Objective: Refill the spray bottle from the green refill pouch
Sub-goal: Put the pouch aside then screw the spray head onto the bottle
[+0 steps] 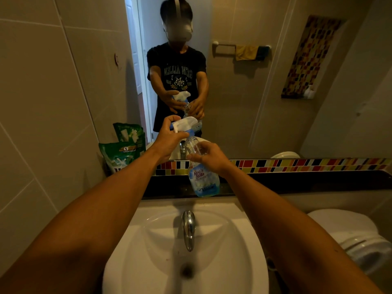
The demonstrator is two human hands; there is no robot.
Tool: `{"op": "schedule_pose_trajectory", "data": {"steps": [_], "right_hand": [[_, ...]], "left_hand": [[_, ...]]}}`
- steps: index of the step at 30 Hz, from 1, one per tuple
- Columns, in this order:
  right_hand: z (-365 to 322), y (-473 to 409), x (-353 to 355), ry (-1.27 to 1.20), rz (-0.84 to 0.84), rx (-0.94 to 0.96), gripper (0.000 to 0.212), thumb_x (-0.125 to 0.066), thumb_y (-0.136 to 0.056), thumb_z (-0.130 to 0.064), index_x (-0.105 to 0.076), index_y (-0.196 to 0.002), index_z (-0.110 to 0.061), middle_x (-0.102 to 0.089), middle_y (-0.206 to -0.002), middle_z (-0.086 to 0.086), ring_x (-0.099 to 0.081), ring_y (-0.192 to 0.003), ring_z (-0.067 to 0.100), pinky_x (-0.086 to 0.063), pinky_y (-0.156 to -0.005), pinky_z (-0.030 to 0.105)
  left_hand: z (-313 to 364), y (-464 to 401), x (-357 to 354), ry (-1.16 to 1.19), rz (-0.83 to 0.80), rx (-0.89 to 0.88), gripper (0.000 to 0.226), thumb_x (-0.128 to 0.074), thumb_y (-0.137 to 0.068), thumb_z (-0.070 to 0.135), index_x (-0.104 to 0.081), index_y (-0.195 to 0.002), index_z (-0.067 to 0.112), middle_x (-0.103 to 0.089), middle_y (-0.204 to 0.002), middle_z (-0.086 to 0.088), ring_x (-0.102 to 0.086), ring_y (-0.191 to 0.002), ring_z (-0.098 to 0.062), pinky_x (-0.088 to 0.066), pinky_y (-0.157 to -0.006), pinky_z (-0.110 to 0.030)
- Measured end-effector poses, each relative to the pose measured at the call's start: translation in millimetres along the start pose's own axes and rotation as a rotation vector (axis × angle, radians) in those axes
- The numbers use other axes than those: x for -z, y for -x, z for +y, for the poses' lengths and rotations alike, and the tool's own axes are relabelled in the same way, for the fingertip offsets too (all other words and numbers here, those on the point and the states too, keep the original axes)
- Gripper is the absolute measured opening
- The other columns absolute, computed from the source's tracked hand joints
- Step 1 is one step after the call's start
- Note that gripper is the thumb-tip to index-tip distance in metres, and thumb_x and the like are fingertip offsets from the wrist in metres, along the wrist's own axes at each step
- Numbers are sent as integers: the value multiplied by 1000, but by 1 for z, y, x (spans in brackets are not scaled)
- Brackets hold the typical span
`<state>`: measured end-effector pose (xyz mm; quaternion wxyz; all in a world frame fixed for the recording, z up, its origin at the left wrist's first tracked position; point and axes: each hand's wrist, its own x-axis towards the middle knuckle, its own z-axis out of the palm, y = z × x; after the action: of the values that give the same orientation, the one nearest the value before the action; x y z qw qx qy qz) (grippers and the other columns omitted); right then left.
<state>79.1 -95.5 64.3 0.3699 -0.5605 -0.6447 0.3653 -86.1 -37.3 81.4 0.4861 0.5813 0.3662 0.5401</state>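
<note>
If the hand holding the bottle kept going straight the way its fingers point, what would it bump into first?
The right hand holds the spray bottle, its fingers pointing left. Going straight on, it would probably meet the left hand gripping the spray head first, though depth is hard to judge.

Head camera looks down, close over sink (pixel 244 240).

Spray bottle (pixel 203 179): clear, pale blue liquid, blue-and-white label with red lettering; spray head (pixel 184 124): white and light blue; refill pouch (pixel 122 153): green with white print; tile strip (pixel 297 164): red, yellow, black, white mosaic; sink (pixel 244 262): white; tap (pixel 188 228): chrome.
</note>
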Motion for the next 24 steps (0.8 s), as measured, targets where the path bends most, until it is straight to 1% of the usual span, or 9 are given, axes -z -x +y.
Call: {"op": "schedule_pose_trajectory", "data": {"steps": [3, 6, 9, 12, 14, 17, 20, 22, 24], "right_hand": [[0, -2, 0, 11, -11, 1, 37, -78, -89, -30, -66, -118, -11, -73, -110, 9, -72, -101, 28, -59, -92, 55], [1, -4, 1, 13, -29, -2, 35, -78, -89, -29, -66, -118, -13, -74, -110, 8, -73, -100, 28, -59, -92, 55], [1, -3, 2, 21, -34, -10, 36, -78, -89, -28, -66, -119, -12, -73, -111, 10, -72, -100, 29, -60, -91, 55], [3, -3, 3, 29, -30, -24, 39, -79, -88, -30, -66, -118, -10, -72, -111, 13, -72, -101, 32, -59, -91, 57], [5, -3, 3, 27, -30, -26, 43, -80, -87, -33, -65, -120, -10, -72, -112, 13, -71, -102, 33, -59, -92, 57], [6, -2, 3, 22, -31, -25, 42, -78, -88, -32, -64, -122, -10, -72, -113, 12, -72, -101, 30, -59, -92, 54], [4, -2, 2, 17, -39, -8, 36, -77, -90, -28, -65, -119, -10, -73, -111, 10, -71, -100, 28, -61, -88, 47], [4, -1, 2, 23, -38, -3, 35, -76, -91, -26, -65, -120, -10, -72, -111, 9, -71, -99, 27, -59, -82, 38], [4, -1, 2, 24, -36, 7, 36, -77, -91, -26, -65, -120, -8, -72, -111, 11, -71, -97, 26, -58, -76, 33]], "left_hand": [[0, 2, -1, 30, 10, -22, 58, -77, -84, 4, -42, -127, 19, -51, -123, -12, -58, -91, -15, -49, -54, -12], [0, 3, -1, 3, 32, -48, 57, -78, -82, 3, -42, -123, 19, -50, -121, -10, -58, -88, -12, -49, -54, -11], [0, 4, -2, -14, 17, -48, 58, -76, -83, -1, -42, -129, 12, -52, -122, -11, -61, -88, -13, -51, -56, -11], [0, 3, 1, -72, -23, -45, 57, -75, -84, -3, -44, -126, 18, -55, -126, -13, -66, -94, -16, -55, -63, -15], [0, 3, 1, -82, -31, -35, 56, -72, -85, -5, -44, -126, 19, -56, -123, -10, -65, -95, -15, -55, -64, -14], [0, 4, -1, -78, -9, -25, 57, -70, -85, -6, -42, -133, 12, -54, -117, -6, -61, -90, -13, -51, -57, -12], [-3, 4, -2, -59, -2, -55, 58, -75, -85, 3, -42, -132, 11, -54, -121, -13, -60, -86, -12, -49, -54, -11], [-4, 4, -3, -73, 12, -87, 56, -77, -84, 4, -43, -128, 11, -53, -121, -13, -59, -89, -13, -50, -56, -11], [-4, 3, -2, -87, 21, -108, 53, -77, -83, 2, -46, -124, 16, -54, -123, -13, -61, -99, -19, -53, -61, -13]]}}
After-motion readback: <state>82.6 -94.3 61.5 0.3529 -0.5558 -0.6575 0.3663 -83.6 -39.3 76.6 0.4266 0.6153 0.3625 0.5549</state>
